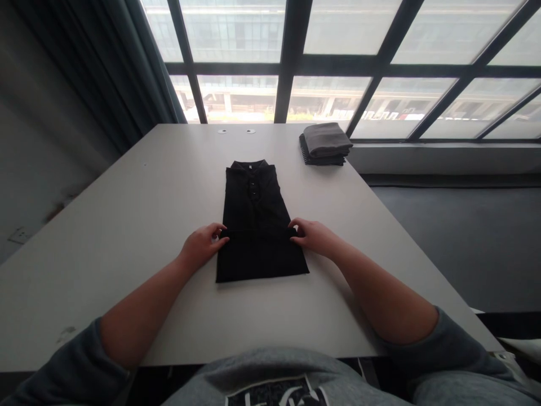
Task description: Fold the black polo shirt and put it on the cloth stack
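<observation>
A black collared shirt lies front up on the white table, its sides tucked into a narrow shape. The collar points toward the window, and the lower part is turned up, its edge running across the middle. At the left end of that edge, my left hand pinches the cloth between thumb and fingers. My right hand grips the opposite end of the same edge in a similar pinch.
The white table has two small round fittings near its far edge. Folded clothes, grey over dark, are stacked at the far right. Behind the table stand a large window and a dark curtain at the left.
</observation>
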`<action>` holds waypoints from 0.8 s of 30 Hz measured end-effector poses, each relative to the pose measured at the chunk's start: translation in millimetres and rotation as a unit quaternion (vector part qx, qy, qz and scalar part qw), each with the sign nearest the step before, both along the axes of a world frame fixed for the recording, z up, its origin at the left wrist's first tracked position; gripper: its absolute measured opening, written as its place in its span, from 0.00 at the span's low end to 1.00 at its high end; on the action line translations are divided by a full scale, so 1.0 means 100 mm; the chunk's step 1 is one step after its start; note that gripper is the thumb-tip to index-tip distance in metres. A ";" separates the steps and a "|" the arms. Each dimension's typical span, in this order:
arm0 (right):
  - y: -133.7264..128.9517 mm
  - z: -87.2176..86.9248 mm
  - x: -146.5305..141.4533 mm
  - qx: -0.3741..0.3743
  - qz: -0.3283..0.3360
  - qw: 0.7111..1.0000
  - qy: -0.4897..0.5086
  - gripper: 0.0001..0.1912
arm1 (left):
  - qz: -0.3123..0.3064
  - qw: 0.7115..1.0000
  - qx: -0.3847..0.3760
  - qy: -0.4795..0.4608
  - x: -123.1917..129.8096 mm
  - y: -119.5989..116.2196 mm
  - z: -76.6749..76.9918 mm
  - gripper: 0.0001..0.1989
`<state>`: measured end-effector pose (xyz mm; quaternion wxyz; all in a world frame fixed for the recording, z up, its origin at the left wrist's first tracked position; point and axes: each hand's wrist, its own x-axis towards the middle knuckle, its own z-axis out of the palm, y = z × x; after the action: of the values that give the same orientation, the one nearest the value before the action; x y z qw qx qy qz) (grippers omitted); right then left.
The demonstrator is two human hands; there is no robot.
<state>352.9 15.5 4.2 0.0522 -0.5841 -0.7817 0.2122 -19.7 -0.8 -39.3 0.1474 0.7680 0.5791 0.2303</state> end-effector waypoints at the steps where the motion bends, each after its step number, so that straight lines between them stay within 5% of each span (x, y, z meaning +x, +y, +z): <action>1: -0.01 0.01 0.00 0.008 -0.002 1.000 -0.015 0.17 | -0.006 1.000 0.026 0.011 0.01 -0.01 0.02 0.16; 7: -0.29 0.07 -0.28 0.212 0.045 0.976 -0.030 0.17 | -0.102 0.982 0.144 0.062 0.44 -0.31 0.17 0.19; 13: -0.56 -0.26 -0.59 0.155 0.132 0.979 -0.024 0.32 | -0.156 0.973 0.057 0.161 0.84 -0.58 -0.11 0.32; 17: -0.54 -0.42 -0.51 0.098 0.130 0.986 -0.047 0.38 | -0.130 0.975 0.037 0.175 0.63 -0.50 -0.24 0.33; 24: -0.50 -0.37 -0.42 0.074 0.129 0.988 -0.043 0.40 | 0.013 0.983 0.017 0.182 0.02 -0.22 -0.21 0.29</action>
<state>311.3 -34.2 -33.2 0.0339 -0.4817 -0.8655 0.1332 -17.3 -22.6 -60.1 0.0232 0.7917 0.6025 0.0988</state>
